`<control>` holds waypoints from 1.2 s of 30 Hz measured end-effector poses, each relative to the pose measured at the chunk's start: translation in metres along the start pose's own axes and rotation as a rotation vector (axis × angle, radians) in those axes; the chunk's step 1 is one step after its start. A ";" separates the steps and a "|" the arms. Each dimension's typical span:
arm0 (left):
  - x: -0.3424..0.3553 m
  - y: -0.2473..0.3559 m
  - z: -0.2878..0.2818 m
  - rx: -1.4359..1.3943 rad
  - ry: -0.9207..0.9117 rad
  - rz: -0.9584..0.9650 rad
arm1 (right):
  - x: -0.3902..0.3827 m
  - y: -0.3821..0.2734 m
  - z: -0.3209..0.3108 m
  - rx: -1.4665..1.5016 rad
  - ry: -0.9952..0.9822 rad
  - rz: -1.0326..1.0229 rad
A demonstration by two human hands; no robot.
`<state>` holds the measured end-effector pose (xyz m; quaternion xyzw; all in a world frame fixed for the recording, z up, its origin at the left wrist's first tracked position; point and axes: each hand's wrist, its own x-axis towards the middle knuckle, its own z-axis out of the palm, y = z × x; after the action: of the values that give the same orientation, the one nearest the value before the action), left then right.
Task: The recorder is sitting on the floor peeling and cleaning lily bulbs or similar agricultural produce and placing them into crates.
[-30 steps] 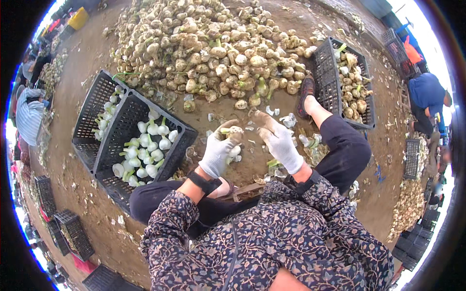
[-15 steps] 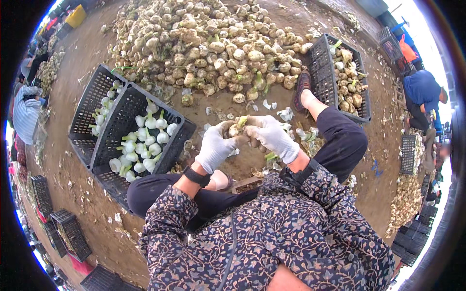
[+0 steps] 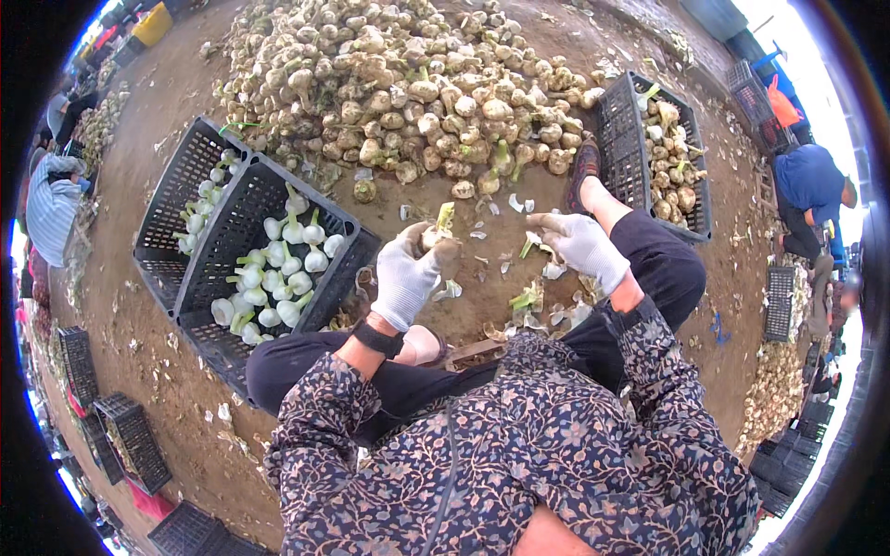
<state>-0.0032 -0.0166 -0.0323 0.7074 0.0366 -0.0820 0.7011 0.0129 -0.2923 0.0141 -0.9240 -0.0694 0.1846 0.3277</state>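
Observation:
In my left hand [image 3: 405,276], gloved in white, a garlic bulb [image 3: 432,238] is held between thumb and fingers, its cut green stem [image 3: 445,217] pointing up. My right hand [image 3: 586,248], also gloved, is apart from the bulb, its fingers stretched toward the left. A scrap of garlic peel [image 3: 529,245] shows just under those fingertips. Peeled white garlic bulbs [image 3: 273,271] lie in a black plastic crate [image 3: 211,243] on my left. Beyond my hands rises a large heap of unpeeled garlic [image 3: 389,102].
Another black crate [image 3: 159,243] with white bulbs adjoins the left one. A crate [image 3: 623,139] of unpeeled garlic stands by my right foot. Peel scraps [image 3: 528,296] litter the dirt floor. People [image 3: 54,208] [image 3: 808,176] sit at both sides near more crates [image 3: 133,443].
My hands have parted. The left has kept the garlic bulb and turned it stem-up, while the right has moved away to the right.

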 end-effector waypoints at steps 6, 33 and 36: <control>0.002 0.002 0.015 0.479 -0.016 0.318 | 0.010 -0.043 0.036 0.562 0.008 -0.079; 0.008 0.008 0.018 -0.645 -0.174 -0.170 | 0.009 -0.068 0.067 0.840 0.092 -0.118; 0.008 0.014 0.005 -0.826 -0.277 -0.329 | 0.002 -0.056 0.042 1.251 -0.016 0.154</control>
<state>0.0063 -0.0225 -0.0194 0.3362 0.0838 -0.2645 0.9000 -0.0016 -0.2237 0.0191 -0.5584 0.1161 0.2203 0.7913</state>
